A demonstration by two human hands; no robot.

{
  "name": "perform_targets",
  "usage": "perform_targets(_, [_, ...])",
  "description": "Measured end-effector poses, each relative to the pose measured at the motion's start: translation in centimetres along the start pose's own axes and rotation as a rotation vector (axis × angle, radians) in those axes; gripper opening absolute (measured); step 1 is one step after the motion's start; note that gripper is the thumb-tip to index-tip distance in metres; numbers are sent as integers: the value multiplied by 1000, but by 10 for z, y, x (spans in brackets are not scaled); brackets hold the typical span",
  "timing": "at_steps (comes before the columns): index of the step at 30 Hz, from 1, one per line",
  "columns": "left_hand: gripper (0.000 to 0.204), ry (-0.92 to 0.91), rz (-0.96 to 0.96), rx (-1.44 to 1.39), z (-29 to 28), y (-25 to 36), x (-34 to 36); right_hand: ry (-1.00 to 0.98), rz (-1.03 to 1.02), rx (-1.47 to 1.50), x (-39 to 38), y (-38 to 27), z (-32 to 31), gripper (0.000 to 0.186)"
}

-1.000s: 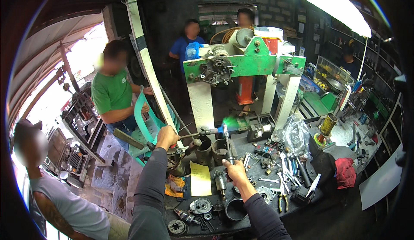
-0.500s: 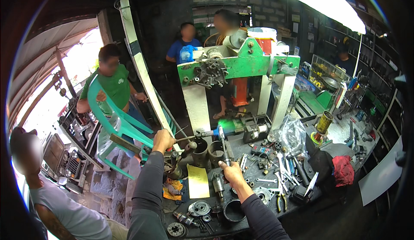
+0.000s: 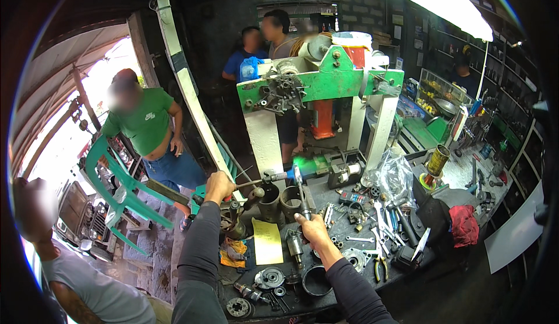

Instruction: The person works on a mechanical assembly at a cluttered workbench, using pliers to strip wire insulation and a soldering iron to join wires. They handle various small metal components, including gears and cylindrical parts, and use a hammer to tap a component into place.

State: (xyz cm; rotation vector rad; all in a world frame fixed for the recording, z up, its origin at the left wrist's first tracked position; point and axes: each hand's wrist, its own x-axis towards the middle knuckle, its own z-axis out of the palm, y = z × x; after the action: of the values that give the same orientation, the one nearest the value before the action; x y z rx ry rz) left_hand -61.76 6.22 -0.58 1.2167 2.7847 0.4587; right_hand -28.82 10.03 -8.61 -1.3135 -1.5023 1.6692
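My left hand (image 3: 219, 188) is closed round the near end of a thin metal rod (image 3: 249, 183). From there the rod runs right to a dark joint beside a blue section near the middle of the bench. My right hand (image 3: 313, 229) grips a tool with a shiny metal shaft (image 3: 300, 193). Its upper end meets the blue section, where a green glow (image 3: 303, 163) shows; I cannot tell the tool's exact kind. Below the rod stand two dark metal cylinders (image 3: 269, 209). A yellow sheet of paper (image 3: 267, 243) lies between my forearms.
Wrenches (image 3: 379, 219), pliers (image 3: 381, 268) and several machine parts crowd the bench. A green and white press frame (image 3: 326, 94) rises behind it. Left of the bench, a person in a green shirt (image 3: 145, 117) holds a green plastic chair (image 3: 108, 170). Another person in grey (image 3: 87, 283) is nearer.
The person in green has straightened up, and the chair has swung left and down. At the back, two people have shifted closer together. My hands and what they hold stay nearly in place.
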Motion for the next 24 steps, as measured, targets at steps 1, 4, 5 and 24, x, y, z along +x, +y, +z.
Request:
perform_targets(1, [38, -5, -9, -3, 0, 0, 0, 5, 20, -11, -1, -1, 0, 39])
perform_targets(4, [39, 6, -7, 8, 0, 1, 0, -2, 3, -14, -2, -3, 1, 39])
perform_targets(5, [38, 10, -11, 8, 0, 2, -1, -3, -5, -7, -2, -2, 1, 39])
perform_targets(24, [32, 15, 13, -1, -3, 3, -4, -15, -64, 39, 4, 3, 2, 36])
